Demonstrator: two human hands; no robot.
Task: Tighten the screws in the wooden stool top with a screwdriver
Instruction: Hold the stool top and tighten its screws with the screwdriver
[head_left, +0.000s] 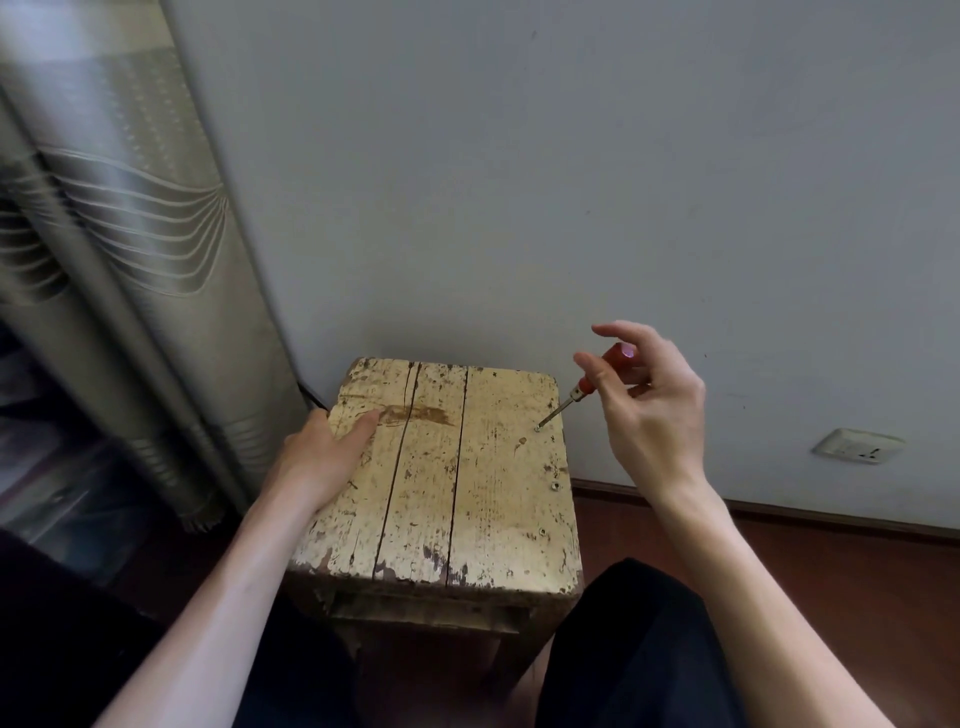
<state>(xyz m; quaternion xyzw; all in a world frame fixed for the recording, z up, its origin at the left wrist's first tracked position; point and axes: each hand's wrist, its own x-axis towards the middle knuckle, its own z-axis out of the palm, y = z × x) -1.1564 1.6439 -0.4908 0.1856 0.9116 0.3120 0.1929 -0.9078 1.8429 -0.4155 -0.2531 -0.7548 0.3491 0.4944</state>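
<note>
**Driver tip seated in far-right screw**

R hand (649, 410) pinches the red-handled screwdriver (597, 371) w/ its fingertips, index finger lifted. The shaft is tilted, tip in a screw (539, 429) near the stool top's (467, 493) far right edge. L hand (322, 452) clasps the left edge, thumb flat on the wood (fingers hidden over the side).

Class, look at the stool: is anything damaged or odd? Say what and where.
Yes. The cream-painted wooden stool top is damaged: two long dark cracks run front to back, and paint has flaked off along its near edge.
</note>
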